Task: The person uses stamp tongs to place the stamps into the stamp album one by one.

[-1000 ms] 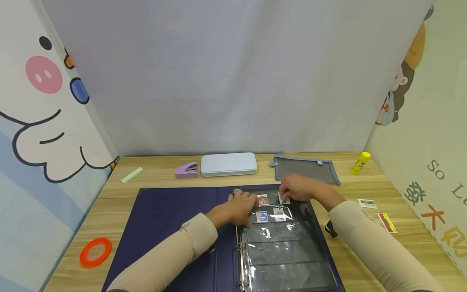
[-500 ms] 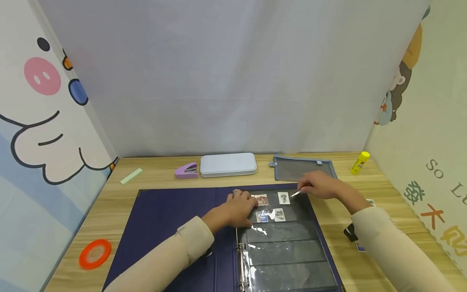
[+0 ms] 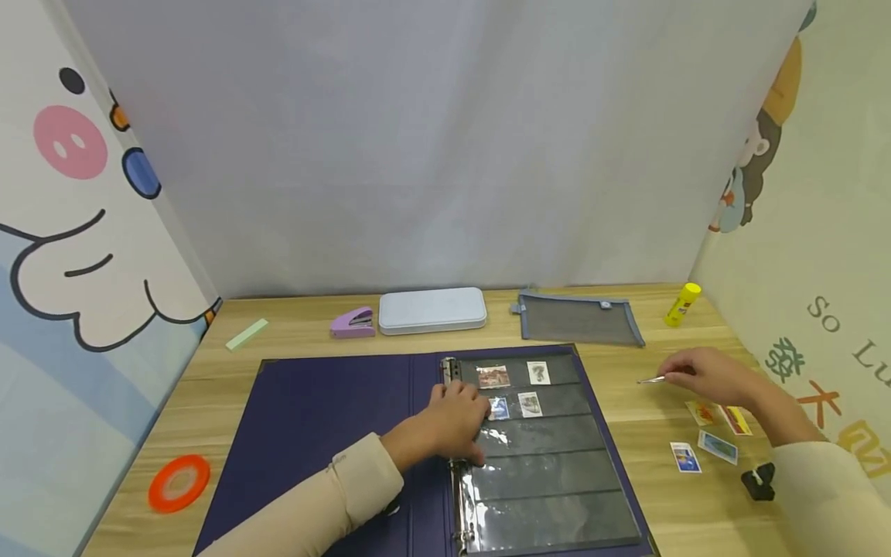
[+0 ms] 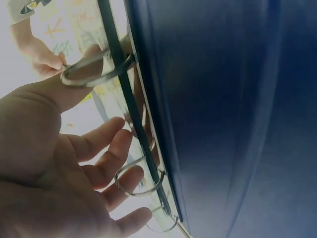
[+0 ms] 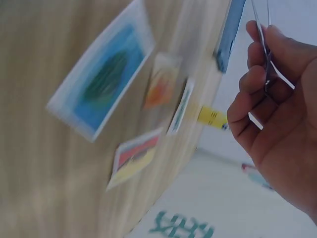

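1. Tweezers point(image 3: 651, 380) are jutting leftward at the head frame's right, pinched between the thumb and curled fingers of the right hand point(image 3: 713, 377).
2. Loose stamps point(image 3: 685, 457) are lying near that hand, lower right.
3. An album point(image 3: 334, 433) is lying open at lower center, four stamps point(image 3: 530, 404) showing in its page's top two rows.
4. The left hand point(image 3: 448, 422) is lying across the page's ringed edge, fingers loosely spread, gripping nothing.
5. A stapler point(image 3: 353, 323), case point(image 3: 432, 309), pouch point(image 3: 581, 321) and glue stick point(image 3: 682, 305) are lining mid-frame.
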### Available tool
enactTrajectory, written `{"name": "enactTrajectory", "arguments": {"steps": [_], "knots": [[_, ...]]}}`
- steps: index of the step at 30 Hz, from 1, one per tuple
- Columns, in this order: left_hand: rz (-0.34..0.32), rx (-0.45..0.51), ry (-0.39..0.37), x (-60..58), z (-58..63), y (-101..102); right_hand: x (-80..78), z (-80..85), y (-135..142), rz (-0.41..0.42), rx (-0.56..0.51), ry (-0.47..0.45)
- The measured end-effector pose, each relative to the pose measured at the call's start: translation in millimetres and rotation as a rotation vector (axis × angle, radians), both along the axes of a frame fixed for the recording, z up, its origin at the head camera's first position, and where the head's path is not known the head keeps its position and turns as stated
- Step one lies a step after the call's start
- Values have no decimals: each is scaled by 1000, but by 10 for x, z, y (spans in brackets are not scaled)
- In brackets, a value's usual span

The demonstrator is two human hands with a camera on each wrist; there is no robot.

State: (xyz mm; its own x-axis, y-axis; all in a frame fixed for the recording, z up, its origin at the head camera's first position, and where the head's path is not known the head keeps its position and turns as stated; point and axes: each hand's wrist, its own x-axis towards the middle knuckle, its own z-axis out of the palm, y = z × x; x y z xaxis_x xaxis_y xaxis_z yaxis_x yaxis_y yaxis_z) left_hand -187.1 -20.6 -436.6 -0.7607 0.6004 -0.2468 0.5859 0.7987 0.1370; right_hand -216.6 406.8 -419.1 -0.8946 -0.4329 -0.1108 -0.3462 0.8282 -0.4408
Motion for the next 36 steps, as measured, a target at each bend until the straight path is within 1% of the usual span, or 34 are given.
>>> {"name": "enactTrajectory", "arguments": {"steps": [3,6,8,11,13,15,18,24,29,32,36], "knots": [[8,-6,4,19,-32,30,117,-57,200,-28,-17,-18],[17,-4,11,29,-45,62,228,-106,377,-60,-40,-56],[19,-6,19,30,-53,82,298,-129,467,-96,-30,-67],[21,-9,24,25,-61,105,378,-137,574,-151,42,-44],[23,-6,19,14,-69,117,415,-118,639,-186,106,-18],[28,-6,11,1,-74,122,436,-99,695,-199,145,1],[40,-2,-5,-21,-83,122,456,-79,764,-218,197,3],[55,17,-26,-28,-78,115,477,-118,841,-231,228,-29],[55,20,-36,-16,-52,112,485,-199,807,-194,164,-52],[45,12,-36,-8,-43,115,486,-243,755,-190,105,-74],[37,6,-41,-7,-44,122,470,-297,709,-208,70,-89]]}}
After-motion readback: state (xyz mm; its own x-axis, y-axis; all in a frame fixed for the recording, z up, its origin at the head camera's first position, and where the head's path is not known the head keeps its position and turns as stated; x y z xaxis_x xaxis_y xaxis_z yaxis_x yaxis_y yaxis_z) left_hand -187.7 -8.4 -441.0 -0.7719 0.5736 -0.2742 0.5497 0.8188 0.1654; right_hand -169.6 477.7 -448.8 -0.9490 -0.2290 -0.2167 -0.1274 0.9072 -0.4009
